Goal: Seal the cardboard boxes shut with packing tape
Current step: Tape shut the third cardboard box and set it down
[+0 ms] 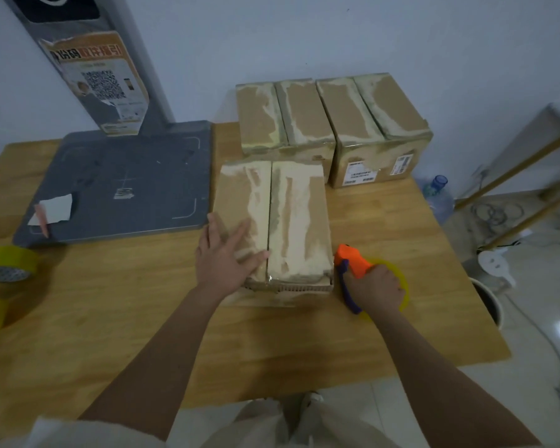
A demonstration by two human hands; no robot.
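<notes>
A cardboard box [299,218] with closed flaps and old tape residue lies in the middle of the wooden table [110,318]. My left hand [228,253] rests flat on its left flap, fingers spread. My right hand [374,287] grips an orange and purple tape dispenser [351,263] loaded with a yellow tape roll, just right of the box's near corner. Two more closed boxes stand behind: one at the back centre [285,118], one at the back right [375,124] with shipping labels.
A grey scale platform [126,176] with a post and a QR poster sits at the left. Two yellow tape rolls [7,263] lie at the table's left edge. A water bottle [438,195], a rack and cables stand on the floor to the right.
</notes>
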